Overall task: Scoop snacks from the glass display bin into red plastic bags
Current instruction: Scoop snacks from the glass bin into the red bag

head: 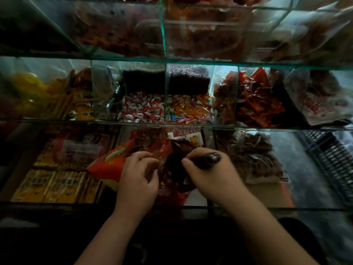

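My left hand (136, 176) grips the rim of a red plastic bag (112, 165) and holds its mouth over the nearest glass bin (191, 206). My right hand (210, 174) grips the dark handle of a scoop (207, 158), whose dark bowl (172, 161) points into the bag's mouth. Dark red wrapped snacks (179, 148) lie in the bin under and behind both hands. What the scoop's bowl carries is too dark to make out.
Glass bins rise in tiers behind. The middle tier holds yellow packets (76, 100), red-white candies (141, 109), orange candies (189, 111) and red packets (257, 100). Yellow boxes (55, 186) lie at left, brown snacks (256, 155) at right, a black wire basket (332, 159) far right.
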Motion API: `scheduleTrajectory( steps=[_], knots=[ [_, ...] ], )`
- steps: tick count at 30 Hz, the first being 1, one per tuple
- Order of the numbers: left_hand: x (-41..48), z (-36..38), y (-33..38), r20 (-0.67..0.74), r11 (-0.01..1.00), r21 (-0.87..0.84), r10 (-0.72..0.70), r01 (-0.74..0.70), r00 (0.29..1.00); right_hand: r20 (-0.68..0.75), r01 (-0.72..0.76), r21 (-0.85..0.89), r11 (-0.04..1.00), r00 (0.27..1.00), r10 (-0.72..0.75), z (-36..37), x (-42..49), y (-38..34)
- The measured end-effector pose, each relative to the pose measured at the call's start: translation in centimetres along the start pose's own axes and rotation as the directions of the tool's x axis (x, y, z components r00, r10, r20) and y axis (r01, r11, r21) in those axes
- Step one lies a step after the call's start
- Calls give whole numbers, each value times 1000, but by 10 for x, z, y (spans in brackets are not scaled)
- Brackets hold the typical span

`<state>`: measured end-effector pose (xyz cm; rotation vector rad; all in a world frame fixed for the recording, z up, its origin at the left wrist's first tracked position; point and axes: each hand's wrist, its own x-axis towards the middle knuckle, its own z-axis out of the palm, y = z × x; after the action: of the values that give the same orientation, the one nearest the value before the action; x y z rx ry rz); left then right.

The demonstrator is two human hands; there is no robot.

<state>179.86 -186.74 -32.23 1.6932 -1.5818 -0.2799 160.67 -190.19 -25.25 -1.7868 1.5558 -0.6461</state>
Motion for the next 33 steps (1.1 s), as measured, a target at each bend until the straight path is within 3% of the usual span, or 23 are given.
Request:
scheduleTrajectory(
  steps=[5, 7, 10, 13, 16, 18, 21, 26, 30, 33],
  knots=[
    [-10, 5, -5, -9, 999, -31, -26, 26, 1000, 21, -21, -48, 999, 1000, 22, 51, 19, 27],
    [-13, 6, -7, 17, 994, -72, -81, 82, 997, -10, -95, -9, 995, 995, 95, 58, 24, 29],
    [-14, 6, -9, 41, 976, -126, -173, 177, 984, 61, -268, 165, 949, 963, 261, 64, 28, 26],
    [-14, 8, -7, 57, 957, -173, -224, 231, 973, 46, -296, 295, 908, 954, 296, 72, 25, 31],
    [-17, 8, -3, 61, 938, -216, -264, 271, 963, 13, -366, 593, 717, 895, 446, 74, 22, 37],
    [-18, 7, -3, 74, 939, -214, -261, 271, 962, 21, -350, 726, 591, 871, 490, 68, 17, 37],
    [-16, 6, -2, 78, 939, -220, -254, 265, 964, 5, -303, 777, 552, 880, 475, 56, 10, 37],
    [-14, 8, 1, 88, 940, -222, -247, 261, 965, 77, -352, 821, 450, 849, 523, 42, 6, 37],
    [-15, 5, 2, 87, 958, -195, -198, 212, 976, 4, -289, 839, 461, 851, 526, 24, -3, 43],
    [-17, 1, 5, 74, 997, -14, -80, 81, 994, -42, -260, 837, 482, 847, 529, 9, -15, 48]
  ],
)
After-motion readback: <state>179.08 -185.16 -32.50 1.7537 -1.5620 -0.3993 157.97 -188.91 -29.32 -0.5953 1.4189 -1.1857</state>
